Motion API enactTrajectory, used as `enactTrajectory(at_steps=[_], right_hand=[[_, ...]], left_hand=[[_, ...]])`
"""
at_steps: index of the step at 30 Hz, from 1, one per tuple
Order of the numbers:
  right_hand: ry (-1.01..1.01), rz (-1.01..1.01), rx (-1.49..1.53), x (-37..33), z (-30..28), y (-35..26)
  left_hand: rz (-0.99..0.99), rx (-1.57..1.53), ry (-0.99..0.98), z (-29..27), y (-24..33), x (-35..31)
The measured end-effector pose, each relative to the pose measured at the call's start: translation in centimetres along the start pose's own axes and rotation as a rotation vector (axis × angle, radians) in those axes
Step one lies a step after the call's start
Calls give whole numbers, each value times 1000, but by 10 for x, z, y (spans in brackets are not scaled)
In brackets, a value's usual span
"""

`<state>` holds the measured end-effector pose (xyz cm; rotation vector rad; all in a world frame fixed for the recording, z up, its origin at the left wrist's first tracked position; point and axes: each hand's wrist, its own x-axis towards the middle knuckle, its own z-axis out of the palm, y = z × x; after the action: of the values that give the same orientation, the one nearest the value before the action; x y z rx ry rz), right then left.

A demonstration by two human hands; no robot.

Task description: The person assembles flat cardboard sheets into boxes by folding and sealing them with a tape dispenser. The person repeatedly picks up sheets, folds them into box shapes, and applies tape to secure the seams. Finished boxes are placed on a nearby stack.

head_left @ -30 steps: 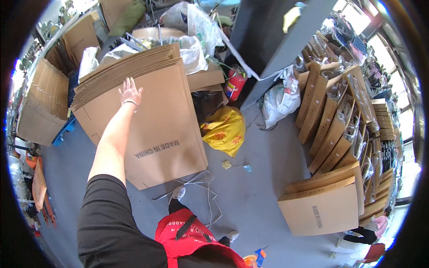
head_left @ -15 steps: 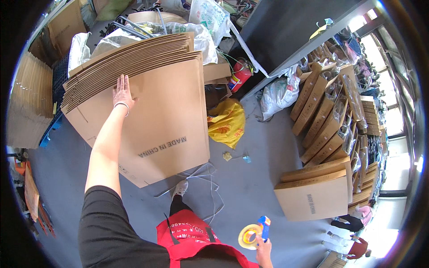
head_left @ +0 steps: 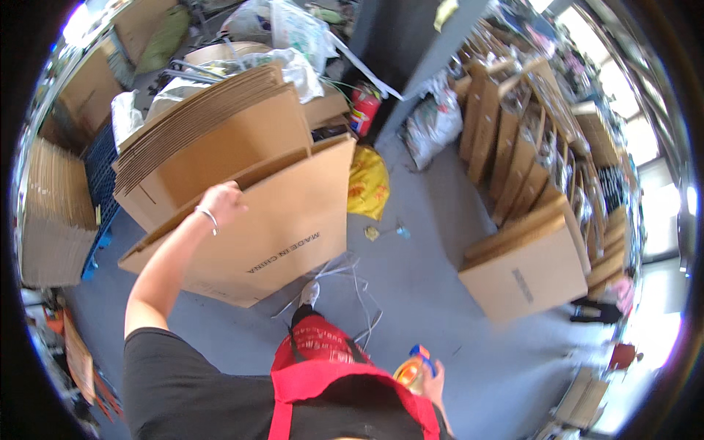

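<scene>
My left hand (head_left: 223, 204) is closed over the top edge of a flattened cardboard box (head_left: 301, 209). That sheet leans toward me, apart at its top from the stack of flattened boxes (head_left: 242, 139) behind it. Dark printing shows on its face. Low on the right, my right hand (head_left: 434, 383) grips a blue tape dispenser (head_left: 421, 353) with a yellowish tape roll on it. The apron partly covers the dispenser, and the fingers are partly hidden.
Loose straps (head_left: 359, 286) lie on the floor by my foot. A yellow bag (head_left: 369, 187) and a red cylinder (head_left: 364, 108) are beyond the stack. Packed cartons (head_left: 506, 139) and leaning flat boxes (head_left: 524, 275) stand right. Another cardboard stack (head_left: 55, 213) stands left. People are at far right.
My left hand, flat on the front sheet before, now grips its top edge. The sheet has tipped toward me, away from the stack. The tape dispenser has moved closer to my body.
</scene>
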<state>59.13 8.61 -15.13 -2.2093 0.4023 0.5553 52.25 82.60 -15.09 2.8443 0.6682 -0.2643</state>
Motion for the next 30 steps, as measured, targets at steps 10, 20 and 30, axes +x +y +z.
enactTrajectory(at_steps=[10, 20, 30], right_hand=[[66, -882, -2, -45, -251, -82], [-871, -292, -621, -123, -281, 157], [-695, -234, -387, -107, -286, 302]], left_hand=[[814, -168, -178, -8, 389, -274], [1099, 58, -200, 43, 521, -332], [276, 56, 623, 46, 381, -249]])
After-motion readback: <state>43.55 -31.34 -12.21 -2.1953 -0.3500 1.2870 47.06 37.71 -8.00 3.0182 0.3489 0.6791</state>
